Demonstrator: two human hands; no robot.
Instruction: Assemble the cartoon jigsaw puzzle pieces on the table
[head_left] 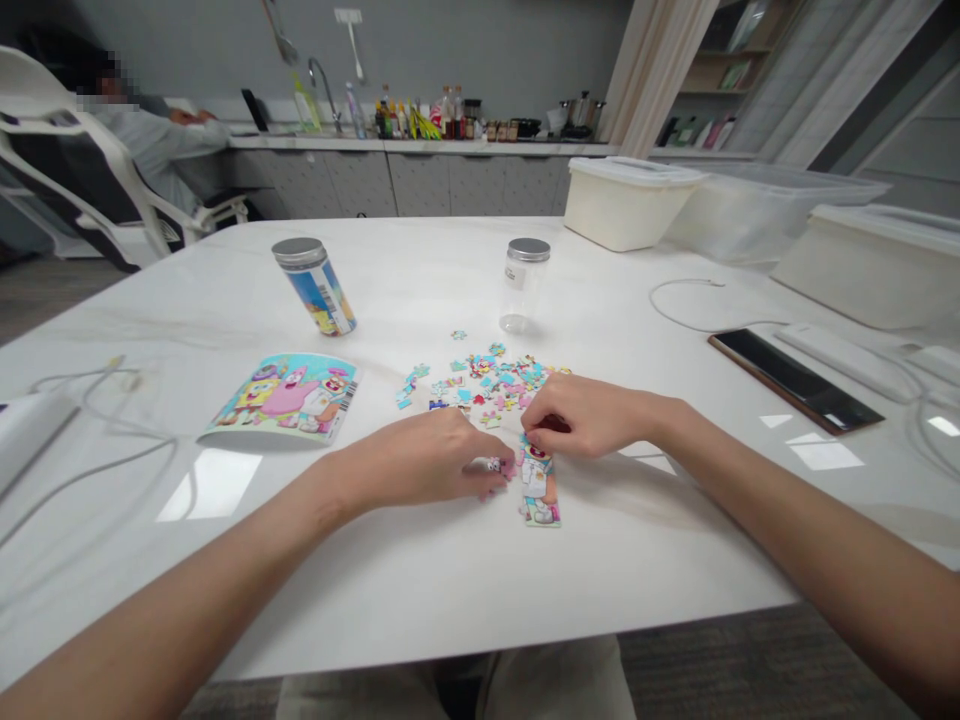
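My left hand (435, 458) rests on the white table (465, 570) with its fingers pinched on a small puzzle piece (491, 464). It holds the piece against the left edge of a joined strip of puzzle pieces (541, 490). My right hand (589, 415) lies curled at the top of that strip, fingertips pressing on it. Behind both hands lie several loose pink and blue puzzle pieces (487, 380). A curled cartoon picture sheet (289, 397) lies to the left.
A printed tube with a metal lid (315, 285) and a clear jar with a metal lid (523, 285) stand further back. A dark phone (795, 380), cables and white boxes (626, 200) lie right. A person sits in a chair at far left.
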